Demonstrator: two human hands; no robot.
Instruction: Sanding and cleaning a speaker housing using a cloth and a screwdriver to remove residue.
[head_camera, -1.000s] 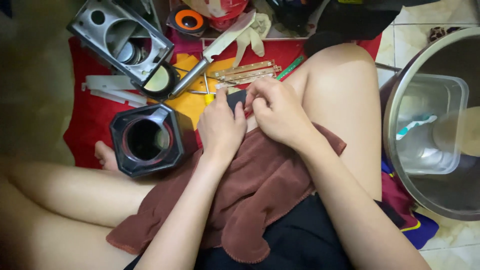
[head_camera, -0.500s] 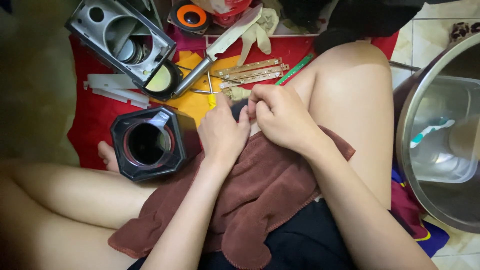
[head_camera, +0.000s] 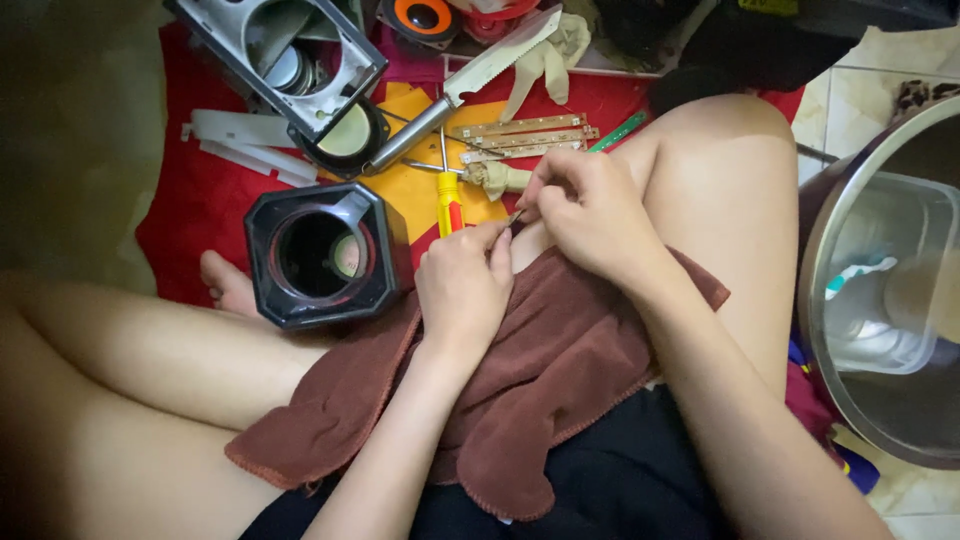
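Closest, one brown towel (head_camera: 560, 380) drapes the lap under both hands. Left hand (head_camera: 462, 285) and right hand (head_camera: 585, 215) each pinch one small thin metal piece (head_camera: 514, 217), which lies between their fingertips, above the towel's far edge. Beyond, on the red cloth (head_camera: 190, 200), sit one black housing (head_camera: 322, 252), one yellow-handled screwdriver (head_camera: 447, 195), three brown strips (head_camera: 525, 137), and one saw-toothed knife (head_camera: 470, 85).

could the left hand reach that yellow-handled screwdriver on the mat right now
Probably yes. The yellow-handled screwdriver lies just beyond the left hand with nothing between them, but that hand's grip is pinched on a small thin piece shared with the right hand, so it would have to let go first.
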